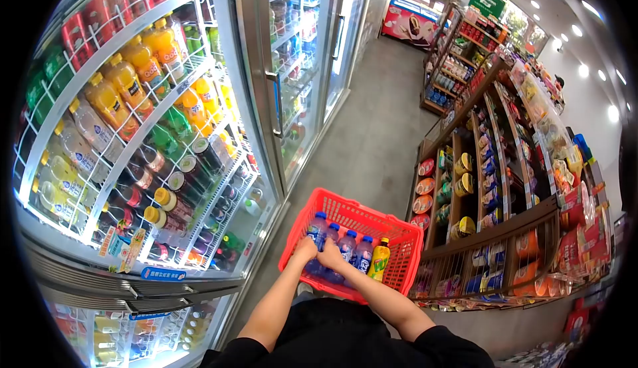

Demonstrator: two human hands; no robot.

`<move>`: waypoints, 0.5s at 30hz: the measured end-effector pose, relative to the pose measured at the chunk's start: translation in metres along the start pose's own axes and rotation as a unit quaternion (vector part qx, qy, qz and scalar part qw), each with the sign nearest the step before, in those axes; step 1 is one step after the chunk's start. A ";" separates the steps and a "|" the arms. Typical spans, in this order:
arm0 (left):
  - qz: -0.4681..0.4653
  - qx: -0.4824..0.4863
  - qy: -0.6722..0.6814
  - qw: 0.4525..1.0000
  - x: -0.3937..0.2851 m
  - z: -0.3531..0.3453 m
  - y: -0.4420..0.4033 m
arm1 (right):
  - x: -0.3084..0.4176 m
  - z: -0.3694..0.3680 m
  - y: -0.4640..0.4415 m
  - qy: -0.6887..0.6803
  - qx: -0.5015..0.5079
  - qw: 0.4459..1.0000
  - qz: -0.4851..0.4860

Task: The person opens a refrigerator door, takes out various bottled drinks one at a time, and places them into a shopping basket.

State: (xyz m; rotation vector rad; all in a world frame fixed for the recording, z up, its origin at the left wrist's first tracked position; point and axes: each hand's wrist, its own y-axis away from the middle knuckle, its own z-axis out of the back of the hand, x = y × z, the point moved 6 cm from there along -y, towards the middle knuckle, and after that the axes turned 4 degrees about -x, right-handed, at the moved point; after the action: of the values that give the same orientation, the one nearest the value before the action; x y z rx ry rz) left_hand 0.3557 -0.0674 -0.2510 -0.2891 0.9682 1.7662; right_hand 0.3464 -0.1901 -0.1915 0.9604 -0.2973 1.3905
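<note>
A red plastic basket (392, 235) hangs in front of my body, low in the middle of the view. Inside it stand several blue-purple bottles (347, 244) in a row, with a yellow bottle (379, 259) at their right end. My left hand (306, 248) is closed at the basket's near left part, beside the leftmost bottle. Close to it, my right hand (329, 254) is closed over the near side of the bottles. What the fingers of both hands hold is hidden beneath them.
On the left stands a lit drinks fridge (229, 102) with shelves of bottles and cans. Closed glass fridge doors (292, 69) continue ahead. Snack shelves (492, 235) line the right side. Between them runs a grey floor aisle (372, 115), with a red chest freezer (411, 22) at its end.
</note>
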 end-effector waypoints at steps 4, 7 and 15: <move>0.030 -0.040 -0.093 0.994 -0.035 0.024 0.034 | 0.002 0.008 -0.001 0.002 0.045 0.999 0.003; 0.029 -0.101 -0.143 0.984 -0.051 0.024 0.047 | -0.012 0.000 -0.005 -0.004 0.069 0.997 0.022; -0.080 -0.183 -0.210 0.957 -0.057 0.039 0.082 | -0.033 0.005 0.005 -0.172 0.151 0.973 0.009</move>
State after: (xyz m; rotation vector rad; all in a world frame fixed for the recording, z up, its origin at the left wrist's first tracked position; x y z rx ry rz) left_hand 0.3170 -0.0877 -0.1533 -0.2049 0.3044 1.7529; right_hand 0.3362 -0.2168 -0.2094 1.4594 -0.3575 1.3040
